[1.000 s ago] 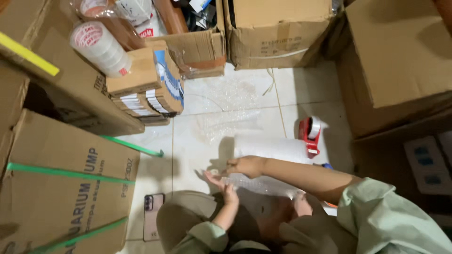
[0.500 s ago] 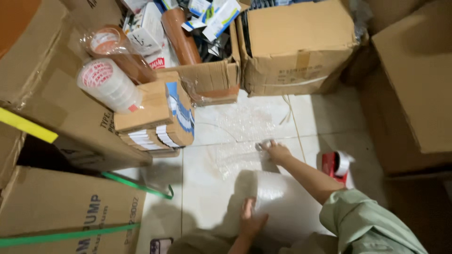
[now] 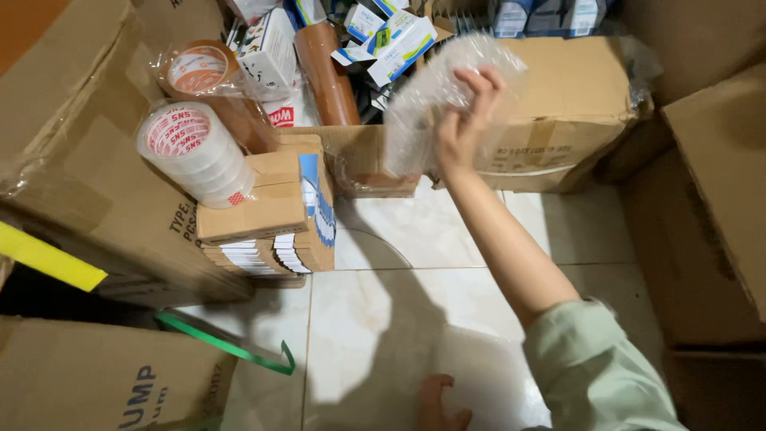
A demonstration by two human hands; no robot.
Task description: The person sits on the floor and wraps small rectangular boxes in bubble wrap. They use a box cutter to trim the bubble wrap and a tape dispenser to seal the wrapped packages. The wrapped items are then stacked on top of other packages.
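Biggest stuff first: cardboard boxes wall in the whole spot, with one right behind the raised right hand and more off to both sides of it. Below that arm is bare tiled floor. Left of the hand there's a stack of small flat cartons, with a sleeve of clear tape rolls leaning on top, and brown tape rolls further back.

The right hand is up at full reach, arm nearly straight, fingers pinched shut on a crumpled sheet of bubble wrap that hangs down from the grip, in front of the box behind it. The left hand is low at the bottom edge, lying on a pale sheet on the floor; it's cut off by the frame, so I can't tell if it's flat or gripping.

What could go wrong: the wrap is floppy and only held at its top edge, so it could slip out of that pinch. And swinging it near the leaning tape sleeve might knock that pile over.
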